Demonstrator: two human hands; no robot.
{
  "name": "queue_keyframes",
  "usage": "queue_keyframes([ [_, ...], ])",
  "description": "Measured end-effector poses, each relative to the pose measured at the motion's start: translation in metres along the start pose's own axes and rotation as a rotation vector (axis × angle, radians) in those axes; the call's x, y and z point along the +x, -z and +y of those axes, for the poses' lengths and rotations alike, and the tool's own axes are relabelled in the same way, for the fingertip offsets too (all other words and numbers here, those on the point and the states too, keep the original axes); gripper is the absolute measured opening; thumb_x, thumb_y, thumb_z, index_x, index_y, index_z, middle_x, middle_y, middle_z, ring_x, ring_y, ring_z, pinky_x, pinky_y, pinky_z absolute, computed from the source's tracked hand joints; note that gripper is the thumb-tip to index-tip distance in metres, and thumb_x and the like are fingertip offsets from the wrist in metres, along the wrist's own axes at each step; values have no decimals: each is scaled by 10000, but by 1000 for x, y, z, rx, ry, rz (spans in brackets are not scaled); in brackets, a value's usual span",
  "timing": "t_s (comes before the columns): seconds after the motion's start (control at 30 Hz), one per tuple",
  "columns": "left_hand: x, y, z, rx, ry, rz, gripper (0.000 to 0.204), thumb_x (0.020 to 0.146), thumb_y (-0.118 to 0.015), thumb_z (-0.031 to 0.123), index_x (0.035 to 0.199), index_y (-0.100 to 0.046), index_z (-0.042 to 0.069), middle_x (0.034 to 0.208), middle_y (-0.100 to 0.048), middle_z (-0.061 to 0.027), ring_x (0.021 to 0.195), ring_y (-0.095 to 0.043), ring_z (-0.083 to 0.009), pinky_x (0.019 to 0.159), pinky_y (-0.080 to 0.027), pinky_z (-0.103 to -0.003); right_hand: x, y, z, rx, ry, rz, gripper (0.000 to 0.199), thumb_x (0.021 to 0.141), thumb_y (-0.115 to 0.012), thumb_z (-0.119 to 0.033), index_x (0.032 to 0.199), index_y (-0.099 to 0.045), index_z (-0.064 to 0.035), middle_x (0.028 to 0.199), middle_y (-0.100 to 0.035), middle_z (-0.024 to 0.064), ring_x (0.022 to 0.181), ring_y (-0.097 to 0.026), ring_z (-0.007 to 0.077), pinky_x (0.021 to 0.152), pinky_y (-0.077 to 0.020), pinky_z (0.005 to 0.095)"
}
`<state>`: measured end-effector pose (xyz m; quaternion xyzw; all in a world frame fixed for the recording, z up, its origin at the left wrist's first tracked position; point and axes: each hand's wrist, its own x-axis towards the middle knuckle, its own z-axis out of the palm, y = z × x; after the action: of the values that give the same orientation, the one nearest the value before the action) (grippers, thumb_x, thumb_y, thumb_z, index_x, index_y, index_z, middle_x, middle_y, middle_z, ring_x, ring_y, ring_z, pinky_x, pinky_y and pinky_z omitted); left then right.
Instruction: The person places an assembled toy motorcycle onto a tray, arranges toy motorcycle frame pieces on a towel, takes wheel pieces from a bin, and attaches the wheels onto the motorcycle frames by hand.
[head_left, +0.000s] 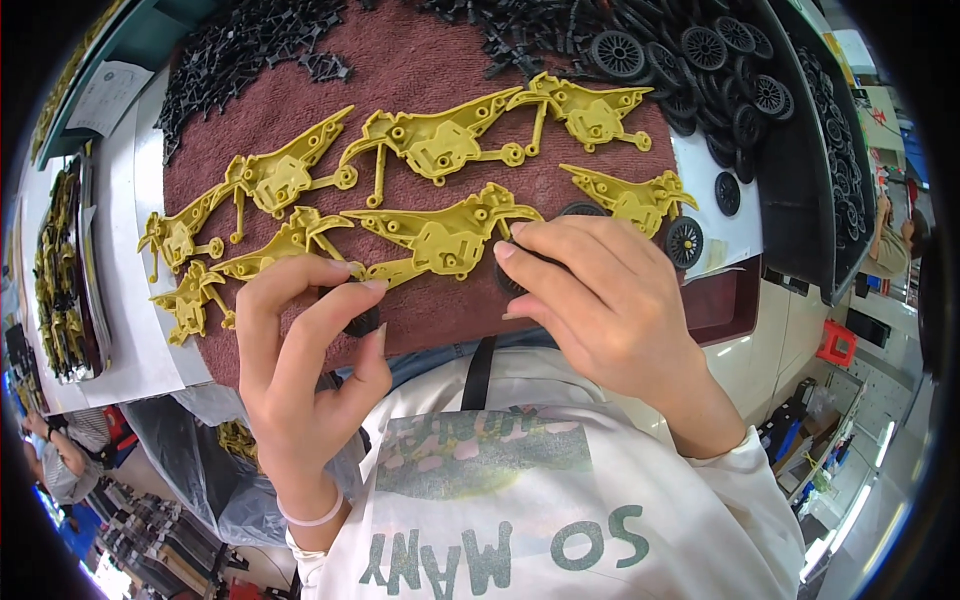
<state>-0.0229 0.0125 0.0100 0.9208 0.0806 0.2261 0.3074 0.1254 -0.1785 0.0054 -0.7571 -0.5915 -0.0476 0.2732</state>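
Observation:
Yellow plastic toy motorcycle frame halves lie in two rows on a dark red cloth. One yellow frame half [440,240] in the near row lies between my hands. My left hand [310,340] has thumb and fingers closed around a small black spoked wheel [362,321] at that frame's left end; the fingers partly cover the wheel. At its right end, beside the fork, my right hand [590,290] pinches another black wheel [508,281], mostly hidden by the fingers. A wheel with a yellow centre [685,243] sits at the fork of the frame half [630,200] to the right.
Loose black wheels [703,48] are heaped at the far right, beside a black bin wall [800,150]. Small black parts [250,60] are piled at the far left. A tray of yellow frames [65,270] stands left. Other people [70,450] are in the background.

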Motion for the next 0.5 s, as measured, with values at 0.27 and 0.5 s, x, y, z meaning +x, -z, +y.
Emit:
queue_keyframes([
  [0.27, 6, -12, 1, -53, -70, 95, 420, 591, -724, -66, 998, -670, 26, 1039, -630, -121, 936, -603, -271, 792, -488, -335, 5, 7, -3, -60, -19, -59, 327, 667, -707, -137, 950, -668, 20, 941, -610, 84, 876, -594, 230, 756, -465, 340],
  [0.5, 5, -15, 3, 131, -13, -35, 347, 653, -762, 4, 986, -674, 47, 1053, -635, -71, 920, -601, -266, 820, -469, -369, 6, 7, -3, -59, -26, -53, 331, 666, -711, -148, 955, -670, 9, 945, -607, 80, 875, -591, 231, 758, -460, 345],
])
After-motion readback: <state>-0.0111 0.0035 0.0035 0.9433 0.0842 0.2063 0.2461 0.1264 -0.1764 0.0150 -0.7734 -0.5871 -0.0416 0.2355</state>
